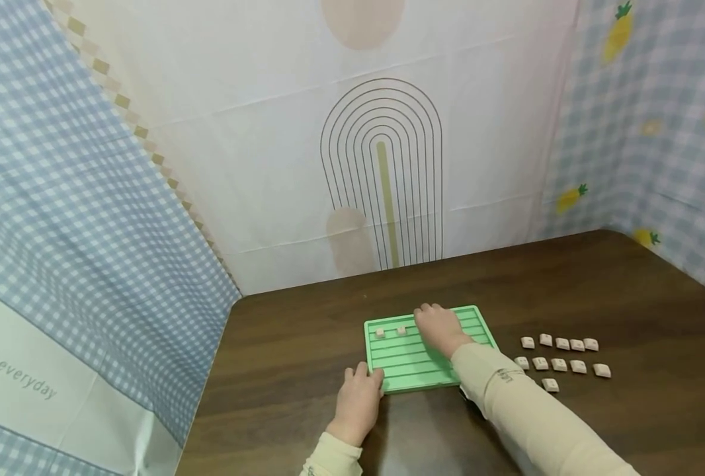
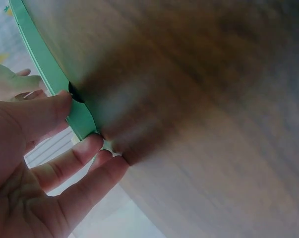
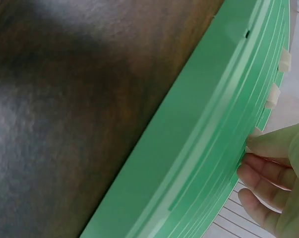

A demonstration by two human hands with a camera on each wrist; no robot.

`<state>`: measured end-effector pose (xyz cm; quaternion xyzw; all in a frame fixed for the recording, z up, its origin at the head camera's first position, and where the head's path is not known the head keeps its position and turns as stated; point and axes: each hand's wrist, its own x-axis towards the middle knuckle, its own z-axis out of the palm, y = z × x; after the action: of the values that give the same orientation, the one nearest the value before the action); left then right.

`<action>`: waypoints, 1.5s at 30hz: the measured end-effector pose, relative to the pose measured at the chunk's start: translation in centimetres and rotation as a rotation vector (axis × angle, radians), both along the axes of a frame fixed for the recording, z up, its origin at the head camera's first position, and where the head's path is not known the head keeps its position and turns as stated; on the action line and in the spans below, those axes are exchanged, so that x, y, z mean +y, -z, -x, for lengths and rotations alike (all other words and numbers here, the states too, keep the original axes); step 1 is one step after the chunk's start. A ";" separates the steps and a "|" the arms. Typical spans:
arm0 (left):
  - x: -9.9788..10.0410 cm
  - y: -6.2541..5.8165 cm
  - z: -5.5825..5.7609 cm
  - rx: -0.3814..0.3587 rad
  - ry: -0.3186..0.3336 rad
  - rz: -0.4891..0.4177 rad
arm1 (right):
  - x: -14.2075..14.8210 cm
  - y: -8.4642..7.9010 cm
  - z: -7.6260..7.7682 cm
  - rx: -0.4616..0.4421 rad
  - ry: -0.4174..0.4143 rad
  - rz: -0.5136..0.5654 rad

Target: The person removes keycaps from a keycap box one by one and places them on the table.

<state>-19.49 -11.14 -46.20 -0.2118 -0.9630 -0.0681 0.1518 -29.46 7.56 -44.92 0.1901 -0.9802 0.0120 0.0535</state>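
Observation:
A green ridged tray [image 1: 409,363] lies on the dark wooden table. Two small white keycaps sit along its far left row, the left keycap [image 1: 379,332] and another keycap [image 1: 401,330] beside it. My left hand [image 1: 358,400] grips the tray's near left corner, its thumb [image 2: 45,111] against the front wall and its fingers around the side. Over the tray's far middle, my right hand [image 1: 440,328] pinches a third keycap [image 3: 255,133] between thumb and fingers, right at the same row. That keycap is mostly hidden by the fingertips.
To the right of the tray, several loose white keycaps [image 1: 559,364] lie on the table [image 1: 293,350] in rough rows, partly beside my right sleeve [image 1: 525,403]. A patterned white curtain [image 1: 269,165] hangs behind the table's far edge, with blue checked cloth [image 1: 84,218] at the left.

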 end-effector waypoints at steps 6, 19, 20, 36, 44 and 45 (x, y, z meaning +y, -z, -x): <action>0.0 0.0 0.0 -0.014 -0.002 0.007 | 0.7 -1.1 -0.4 0.035 -0.033 0.040; -0.8 -0.3 0.2 0.004 -0.005 0.001 | 12.0 -6.2 -7.3 0.000 0.002 0.325; -0.9 -0.4 0.2 -0.002 -0.006 -0.004 | 13.1 -6.0 -7.8 -0.010 0.013 0.317; -0.9 -0.6 0.3 -0.045 -0.002 -0.051 | 18.9 0.4 -11.8 0.026 -0.002 0.195; -0.3 -0.1 0.1 -0.041 0.009 -0.059 | 19.6 1.4 -12.6 0.022 0.006 0.147; -0.2 -0.1 0.1 -0.043 0.011 -0.060 | 19.7 1.5 -12.7 0.024 0.011 0.144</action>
<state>-19.58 -11.33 -46.08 -0.2111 -0.9624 -0.1022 0.1369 -16.72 27.27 -46.41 0.1805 -0.9772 0.0799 0.0788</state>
